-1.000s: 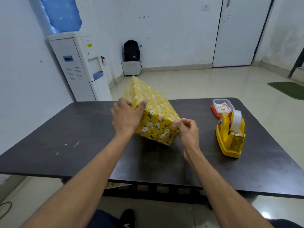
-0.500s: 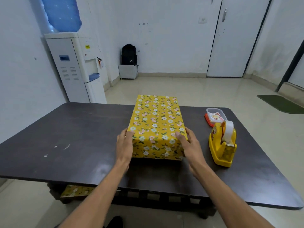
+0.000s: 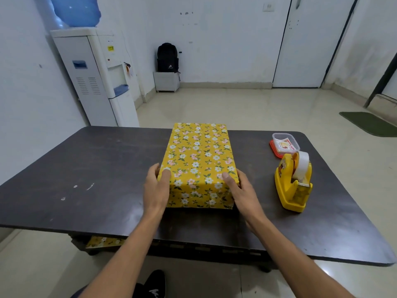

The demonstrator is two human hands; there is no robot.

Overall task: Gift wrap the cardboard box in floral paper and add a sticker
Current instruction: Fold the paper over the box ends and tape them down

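Observation:
The box [image 3: 197, 155], fully covered in yellow floral paper, lies flat in the middle of the dark table [image 3: 96, 168], its long side pointing away from me. My left hand [image 3: 155, 191] holds its near left corner, thumb on top and fingers down the side. My right hand [image 3: 242, 192] holds the near right corner the same way. A clear container with stickers [image 3: 283, 144] sits on a red lid at the table's far right.
A yellow tape dispenser [image 3: 293, 183] stands right of the box, close to my right hand. A piece of floral paper [image 3: 105, 241] lies on the shelf under the table. A water dispenser [image 3: 94, 78] stands against the left wall.
The box was tilted up on an edge a second ago; it has come down flat on the table, and both hands have shifted to its near corners.

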